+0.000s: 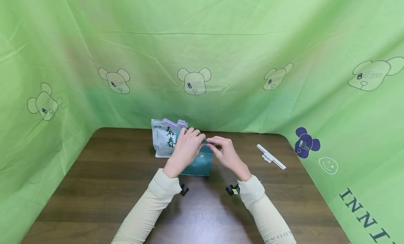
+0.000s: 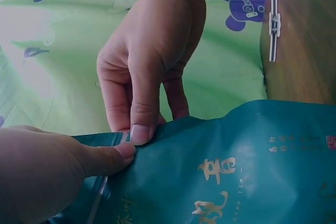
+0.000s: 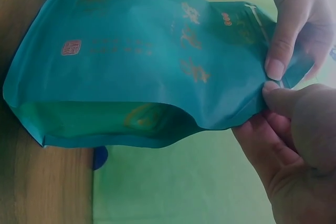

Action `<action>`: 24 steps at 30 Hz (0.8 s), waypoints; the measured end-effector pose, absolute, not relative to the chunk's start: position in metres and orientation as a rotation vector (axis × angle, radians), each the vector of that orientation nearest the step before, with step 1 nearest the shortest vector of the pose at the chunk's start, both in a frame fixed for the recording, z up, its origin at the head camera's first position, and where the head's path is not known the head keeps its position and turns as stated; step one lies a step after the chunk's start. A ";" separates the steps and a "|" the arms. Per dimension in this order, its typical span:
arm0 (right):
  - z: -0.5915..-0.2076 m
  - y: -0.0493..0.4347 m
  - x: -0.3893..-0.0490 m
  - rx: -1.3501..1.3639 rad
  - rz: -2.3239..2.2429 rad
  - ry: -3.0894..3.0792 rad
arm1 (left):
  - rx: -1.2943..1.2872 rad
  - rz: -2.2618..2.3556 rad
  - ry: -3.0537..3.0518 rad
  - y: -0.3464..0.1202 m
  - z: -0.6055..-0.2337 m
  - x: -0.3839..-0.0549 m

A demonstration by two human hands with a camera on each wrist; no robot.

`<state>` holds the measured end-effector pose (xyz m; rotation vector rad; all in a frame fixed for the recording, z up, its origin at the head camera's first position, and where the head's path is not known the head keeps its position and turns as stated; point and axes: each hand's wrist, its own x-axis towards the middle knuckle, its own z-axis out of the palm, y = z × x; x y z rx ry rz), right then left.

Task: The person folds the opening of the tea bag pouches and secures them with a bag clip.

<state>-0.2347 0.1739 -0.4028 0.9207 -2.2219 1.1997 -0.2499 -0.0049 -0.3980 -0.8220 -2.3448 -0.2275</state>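
A teal tea bag [image 1: 197,165] with gold lettering stands on the table, its top at both hands. My left hand [image 1: 188,145] pinches the bag's upper edge, thumb on the front face. Close beside it, my right hand [image 1: 225,154] pinches the same edge near its right corner. In the left wrist view, both thumbs meet at a pale zip strip [image 2: 98,199] across the bag. The right wrist view shows the bag's side gusset [image 3: 100,119] bulging and the two thumbtips [image 3: 274,71] nearly touching at the strip.
Behind and left of the teal bag stands a pale tea bag [image 1: 161,140] with dark lettering and a purple sealing clip [image 1: 172,124] along its top. A white sealing clip [image 1: 271,156] lies on the right of the brown wooden table [image 1: 110,173]. Green cloth [image 1: 195,47] encloses the table.
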 end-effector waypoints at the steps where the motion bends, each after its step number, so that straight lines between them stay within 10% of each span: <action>1: -0.403 0.174 -0.235 0.909 1.220 -2.226 | -0.819 -0.227 -2.349 -0.005 -0.398 -0.250; 24: -0.415 0.171 -0.232 0.773 1.301 -2.155 | -0.816 -0.248 -2.338 -0.005 -0.401 -0.251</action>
